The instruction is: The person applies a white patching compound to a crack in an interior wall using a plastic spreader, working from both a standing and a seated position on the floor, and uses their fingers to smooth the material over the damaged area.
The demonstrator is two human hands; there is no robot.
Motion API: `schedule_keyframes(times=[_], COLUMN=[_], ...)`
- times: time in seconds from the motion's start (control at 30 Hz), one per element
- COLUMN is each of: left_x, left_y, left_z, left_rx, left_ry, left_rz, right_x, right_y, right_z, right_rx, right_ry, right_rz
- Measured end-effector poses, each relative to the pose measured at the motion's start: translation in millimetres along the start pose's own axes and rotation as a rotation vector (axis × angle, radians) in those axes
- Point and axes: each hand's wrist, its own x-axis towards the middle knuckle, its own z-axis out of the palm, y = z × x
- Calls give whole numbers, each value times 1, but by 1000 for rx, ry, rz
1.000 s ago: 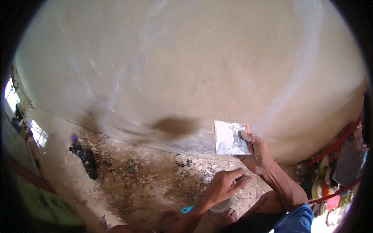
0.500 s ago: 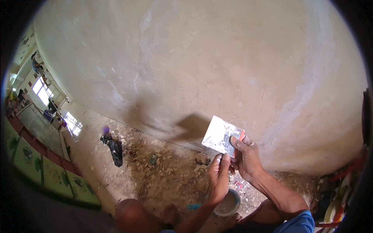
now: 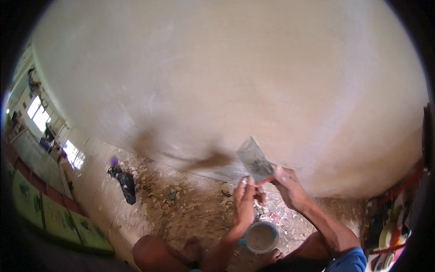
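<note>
A broad putty knife [image 3: 255, 158] with a grey, smeared metal blade and an orange back edge is held up in front of the wall. My right hand [image 3: 290, 187] is closed round its orange edge on the right. Pinched at the lower corner of the same edge is my left hand [image 3: 245, 197], fingers and thumb together. Below the hands stands a small bucket [image 3: 261, 237] of greyish paste on the floor between my legs. The plastered wall [image 3: 217, 81], with paler smoothed patches, rises just beyond the blade.
Flaked debris [image 3: 181, 199] litters the floor along the wall. A black plastic bag [image 3: 128, 187] lies left, near a purple round thing [image 3: 114, 161]. Green panels [image 3: 54, 213] line the far left; a shelf with mixed items [image 3: 389, 231] stands right. Another person [image 3: 32, 83] is high up, far left.
The putty knife's blade has tilted, so its bright white face now looks grey and narrower. Both hands have shifted slightly, and the view has turned a little.
</note>
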Motion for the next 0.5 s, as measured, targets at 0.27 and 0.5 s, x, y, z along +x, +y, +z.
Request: schedule_keyframes(times=[0.27,0.5], left_x=[-4,10], left_y=[20,41], left_z=[-14,-31], left_rx=[-382,-294], left_ry=[-192,-283], left_rz=[-15,98], right_x=[-13,-2], right_y=[-42,-49], right_z=[42,77], right_rx=[-552,-477], right_ry=[-156,-14], right_rz=[11,76])
